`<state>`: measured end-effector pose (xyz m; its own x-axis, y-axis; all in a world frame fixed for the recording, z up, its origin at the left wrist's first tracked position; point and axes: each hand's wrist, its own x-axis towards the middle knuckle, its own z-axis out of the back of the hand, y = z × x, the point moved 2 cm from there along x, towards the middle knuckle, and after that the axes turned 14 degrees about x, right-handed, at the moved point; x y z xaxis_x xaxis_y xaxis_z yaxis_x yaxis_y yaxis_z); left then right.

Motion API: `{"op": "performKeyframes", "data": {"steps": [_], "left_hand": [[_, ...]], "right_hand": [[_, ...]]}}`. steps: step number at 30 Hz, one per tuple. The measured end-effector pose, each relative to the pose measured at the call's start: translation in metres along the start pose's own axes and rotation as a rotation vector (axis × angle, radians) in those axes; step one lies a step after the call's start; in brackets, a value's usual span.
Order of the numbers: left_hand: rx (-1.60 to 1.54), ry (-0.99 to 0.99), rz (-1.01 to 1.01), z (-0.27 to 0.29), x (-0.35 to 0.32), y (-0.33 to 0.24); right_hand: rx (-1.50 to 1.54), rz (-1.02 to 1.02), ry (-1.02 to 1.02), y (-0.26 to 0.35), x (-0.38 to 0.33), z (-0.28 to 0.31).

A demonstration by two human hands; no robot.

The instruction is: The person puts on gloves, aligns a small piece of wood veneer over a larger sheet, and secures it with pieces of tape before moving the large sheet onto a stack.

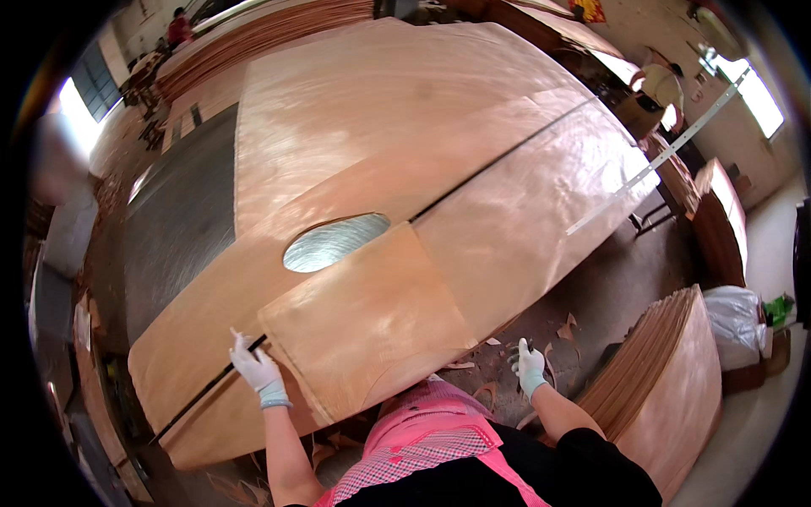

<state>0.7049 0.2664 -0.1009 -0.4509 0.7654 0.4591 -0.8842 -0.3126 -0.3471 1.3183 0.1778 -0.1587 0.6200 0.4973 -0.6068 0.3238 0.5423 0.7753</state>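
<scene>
Thin wood veneer sheets (pixel 372 110) cover the big worktable in front of me. A long thin black strip (pixel 498 160) runs diagonally across them, its middle hidden beneath a smaller veneer piece (pixel 367 308). My left hand (pixel 258 372), in a white glove, lies over the strip's near-left stretch with fingers extended and apart, beside the small piece's left edge. Past the table's front edge, my right hand (pixel 530 369), also gloved, is closed around something small and dark that I cannot make out. Through an oval hole in the veneer shows a shiny metallic surface (pixel 336 242).
A dark metal surface (pixel 182 203) shows at the table's left. Veneer stacks stand at the right (pixel 655 380) and far left (pixel 262 46). A perforated pale metal bar (pixel 676 144) slants across the right side. A person (pixel 659 93) is at the far right. Veneer scraps litter the floor.
</scene>
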Motion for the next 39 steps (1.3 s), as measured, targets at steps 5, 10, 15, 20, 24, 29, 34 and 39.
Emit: {"op": "performKeyframes", "data": {"steps": [5, 10, 15, 20, 24, 29, 34, 39], "left_hand": [[-0.240, -0.076, 0.170, 0.017, 0.020, -0.023], [-0.396, 0.363, 0.233, 0.028, -0.037, -0.076], [-0.617, 0.498, 0.305, 0.015, -0.094, -0.101], [-0.780, 0.860, 0.155, 0.014, -0.101, -0.164], [-0.763, 0.975, 0.011, 0.001, -0.092, -0.212], [-0.772, 0.939, 0.014, -0.015, -0.084, -0.237], [-0.723, 0.805, 0.172, -0.026, -0.072, -0.201], [-0.666, 0.638, 0.274, -0.019, -0.070, -0.143]], "right_hand": [[0.011, 0.006, 0.030, -0.009, 0.005, -0.006], [0.126, -0.033, 0.050, -0.036, -0.006, -0.019], [0.141, -0.064, 0.064, -0.042, -0.025, -0.022], [0.218, -0.088, 0.039, -0.051, -0.021, -0.007], [0.285, -0.085, 0.018, -0.058, -0.015, 0.002], [0.299, -0.121, -0.038, -0.071, -0.009, 0.015], [0.312, -0.155, -0.063, -0.072, -0.015, 0.022], [0.281, -0.141, -0.034, -0.060, 0.000, 0.020]]}}
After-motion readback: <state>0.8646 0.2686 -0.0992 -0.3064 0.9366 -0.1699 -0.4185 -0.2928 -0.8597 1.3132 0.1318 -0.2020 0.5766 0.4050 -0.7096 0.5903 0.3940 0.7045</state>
